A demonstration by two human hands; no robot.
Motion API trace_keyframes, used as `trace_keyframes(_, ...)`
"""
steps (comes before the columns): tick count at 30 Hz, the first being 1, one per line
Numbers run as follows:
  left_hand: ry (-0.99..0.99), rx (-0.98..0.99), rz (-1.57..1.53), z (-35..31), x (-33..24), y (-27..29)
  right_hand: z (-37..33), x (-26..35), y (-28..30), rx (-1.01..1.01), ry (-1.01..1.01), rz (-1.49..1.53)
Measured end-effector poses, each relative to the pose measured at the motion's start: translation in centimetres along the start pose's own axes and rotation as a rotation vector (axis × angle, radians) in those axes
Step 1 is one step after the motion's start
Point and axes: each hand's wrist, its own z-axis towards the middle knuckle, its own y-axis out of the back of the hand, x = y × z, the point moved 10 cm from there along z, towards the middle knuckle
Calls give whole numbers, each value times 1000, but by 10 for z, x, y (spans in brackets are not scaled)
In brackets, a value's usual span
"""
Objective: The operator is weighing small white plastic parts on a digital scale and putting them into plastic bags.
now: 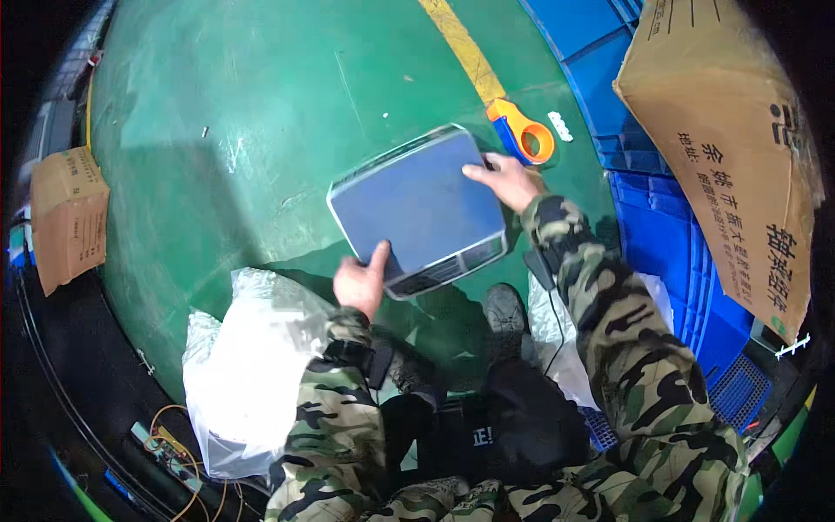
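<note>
Between my two hands is a rectangular box-shaped item with a flat blue-grey top, pale rims and dark slotted sides; its exact kind I cannot make out. It is tilted, held over the green floor. My left hand grips its near left corner, thumb on the top face. My right hand grips the right side near the far corner, thumb also on top. The fingers under the item are mostly hidden. Just beyond my right hand lies an orange and blue tape dispenser on the floor.
White plastic bags bulge beside my left forearm. At the right stand blue plastic crates and a large cardboard box. Another carton sits far left. A yellow floor stripe runs ahead; loose wires lie lower left.
</note>
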Motion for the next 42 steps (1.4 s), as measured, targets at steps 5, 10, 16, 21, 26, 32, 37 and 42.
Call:
trace_keyframes(5, 76, -38, -198, -21, 21, -25, 4, -17, -5, -2, -119, -111)
trace_keyframes(10, 29, 8, -115, -16, 18, -21, -4, -30, -11, -37, -161, -124)
trace_keyframes(16, -53, -134, -292, -5, 14, -3, -20, -31, -9, -116, -236, -383)
trace_keyframes(21, -129, -157, -294, 26, 11, 24, -23, -38, -34, -128, -312, -395)
trace_keyframes(26, -66, -96, -174, 34, 17, 23, -28, -39, -31, -181, -352, -447)
trace_keyframes(32, -61, -83, -197, 38, 23, 20, -21, -38, -31, -106, -304, -440)
trace_keyframes(37, -13, 44, -148, 38, 17, 21, -36, -24, -40, 45, -394, -546)
trace_keyframes(42, -165, -5, 124, 7, -14, 60, -98, 45, -9, -97, -267, -647)
